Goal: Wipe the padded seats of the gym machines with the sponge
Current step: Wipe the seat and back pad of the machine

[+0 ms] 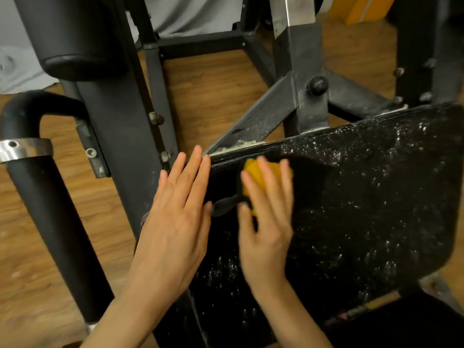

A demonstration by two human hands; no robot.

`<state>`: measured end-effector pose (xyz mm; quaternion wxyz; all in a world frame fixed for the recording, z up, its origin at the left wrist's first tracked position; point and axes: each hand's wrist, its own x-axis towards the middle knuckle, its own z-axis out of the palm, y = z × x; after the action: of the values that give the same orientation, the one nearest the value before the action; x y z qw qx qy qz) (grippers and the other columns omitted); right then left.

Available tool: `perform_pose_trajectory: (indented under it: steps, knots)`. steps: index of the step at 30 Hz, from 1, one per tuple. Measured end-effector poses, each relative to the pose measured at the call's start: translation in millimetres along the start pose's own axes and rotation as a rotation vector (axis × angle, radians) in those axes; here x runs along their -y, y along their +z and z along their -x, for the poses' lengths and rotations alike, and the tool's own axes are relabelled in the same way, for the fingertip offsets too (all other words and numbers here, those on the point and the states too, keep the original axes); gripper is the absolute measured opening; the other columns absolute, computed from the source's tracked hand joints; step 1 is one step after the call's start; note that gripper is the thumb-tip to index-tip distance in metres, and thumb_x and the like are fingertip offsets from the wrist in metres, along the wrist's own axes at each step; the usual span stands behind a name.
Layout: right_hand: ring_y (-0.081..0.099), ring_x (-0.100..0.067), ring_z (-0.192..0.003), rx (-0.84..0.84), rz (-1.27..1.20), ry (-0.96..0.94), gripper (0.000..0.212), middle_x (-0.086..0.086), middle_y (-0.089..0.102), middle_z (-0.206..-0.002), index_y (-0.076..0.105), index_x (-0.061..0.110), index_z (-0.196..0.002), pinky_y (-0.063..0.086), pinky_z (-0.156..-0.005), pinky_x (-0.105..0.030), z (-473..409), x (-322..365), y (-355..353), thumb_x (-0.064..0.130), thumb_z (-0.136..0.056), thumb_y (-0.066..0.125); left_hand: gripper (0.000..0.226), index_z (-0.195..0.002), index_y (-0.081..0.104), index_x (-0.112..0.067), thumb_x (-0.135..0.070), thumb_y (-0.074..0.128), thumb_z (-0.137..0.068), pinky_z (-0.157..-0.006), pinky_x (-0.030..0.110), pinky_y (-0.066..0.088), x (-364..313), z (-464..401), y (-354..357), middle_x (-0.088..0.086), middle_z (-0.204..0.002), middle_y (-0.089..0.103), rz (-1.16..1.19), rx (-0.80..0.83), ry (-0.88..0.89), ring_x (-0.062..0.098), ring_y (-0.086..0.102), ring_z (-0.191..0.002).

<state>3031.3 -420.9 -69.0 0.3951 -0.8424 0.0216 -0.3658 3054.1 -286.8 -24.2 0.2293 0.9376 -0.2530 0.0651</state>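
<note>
Right now the right hand (266, 217) presses the yellow sponge (253, 172) onto the far-left corner of the black padded seat (364, 209), fingers curled over it. The left hand (175, 217) rests flat, fingers straight, along the seat's left edge. White specks cover the right and near parts, so overlapping strokes should work rightward with steady pressure.

Single head-worn wide-angle view, looking steeply down, close over black padded seat (351, 209), wooden floor (213, 91) beyond
</note>
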Motion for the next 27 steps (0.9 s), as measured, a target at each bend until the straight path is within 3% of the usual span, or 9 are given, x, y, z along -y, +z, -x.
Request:
perform_pose_trajectory:
  steps: [4,7,9,11,16,19,22,27]
  knots:
    - [0.032,-0.037,-0.141,0.180,0.100,-0.277,0.030,-0.016,0.049,-0.140,0.055,0.001,-0.128,0.028,-0.116,-0.051,-9.3,-24.6,-15.4,0.004,-0.099,0.047,0.064,-0.156,0.017,-0.014,-0.019,0.038,-0.096,-0.122,0.034,0.001,1.0,0.6,-0.7,-0.002,-0.164,0.011,0.013,0.005,-0.003,0.016,0.004,-0.152]
    - [0.029,-0.036,-0.143,0.049,0.128,-0.112,0.035,-0.019,0.047,-0.142,0.056,-0.005,-0.127,0.028,-0.113,-0.058,-26.9,-60.2,-45.6,-0.004,-0.093,0.048,0.063,-0.155,0.019,-0.014,-0.022,0.040,-0.097,-0.122,0.034,0.002,-1.2,-0.7,-1.0,-0.003,-0.163,0.013,0.031,-0.002,-0.010,0.016,0.005,-0.151]
    - [0.026,-0.033,-0.145,-0.120,0.077,0.064,0.038,-0.018,0.045,-0.144,0.054,-0.004,-0.129,0.029,-0.116,-0.051,-30.7,-52.6,-41.1,-0.005,-0.092,0.049,0.063,-0.155,0.019,-0.015,-0.025,0.040,-0.097,-0.122,0.033,0.000,-1.5,-0.8,-1.4,-0.004,-0.163,0.013,0.036,0.009,-0.014,0.015,0.005,-0.151]
    - [0.023,-0.031,-0.146,-0.156,0.029,0.124,0.040,-0.016,0.044,-0.146,0.054,-0.002,-0.131,0.026,-0.119,-0.043,-28.2,-25.5,-18.4,-0.003,-0.091,0.051,0.064,-0.155,0.020,-0.016,-0.028,0.039,-0.096,-0.122,0.030,-0.004,-2.3,-1.2,-1.7,-0.005,-0.163,0.014,0.044,0.017,-0.031,0.014,0.004,-0.151]
    - [0.025,-0.033,-0.145,0.173,0.110,-0.211,0.037,-0.012,0.043,-0.146,0.053,0.002,-0.132,0.025,-0.117,-0.051,-27.6,-27.1,-23.5,0.002,-0.095,0.049,0.064,-0.153,0.027,-0.020,-0.031,0.045,-0.093,-0.120,0.028,-0.013,-9.9,-16.6,1.5,-0.007,-0.159,0.025,0.047,0.000,-0.081,0.015,0.005,-0.151]
    - [0.024,-0.029,-0.146,0.103,0.172,-0.066,0.041,-0.010,0.041,-0.149,0.053,0.002,-0.133,0.023,-0.115,-0.059,-48.8,-59.8,-55.0,-0.002,-0.093,0.045,0.061,-0.151,0.032,-0.016,-0.033,0.045,-0.094,-0.122,0.036,0.003,-12.8,-28.7,4.2,-0.002,-0.152,0.039,-0.019,-0.015,-0.072,0.018,0.022,-0.148]
    - [0.025,-0.025,-0.145,0.009,0.214,0.042,0.039,-0.007,0.044,-0.146,0.055,0.005,-0.131,0.026,-0.115,-0.052,-65.5,-46.6,-52.9,0.006,-0.095,0.040,0.059,-0.148,0.038,-0.015,-0.036,0.045,-0.093,-0.118,0.038,0.017,-14.0,-30.6,7.2,0.000,-0.140,0.049,-0.065,-0.022,-0.080,0.019,0.039,-0.137]
    - [0.045,-0.025,-0.132,0.420,0.359,-0.296,0.035,-0.006,0.055,-0.134,0.060,0.007,-0.126,0.035,-0.111,-0.042,-88.8,-20.7,-42.6,0.017,-0.096,0.044,0.058,-0.140,0.048,-0.015,-0.039,0.047,-0.088,-0.113,0.039,0.024,-14.5,-33.0,9.3,0.000,-0.132,0.054,-0.092,-0.056,-0.073,0.022,0.049,-0.122]
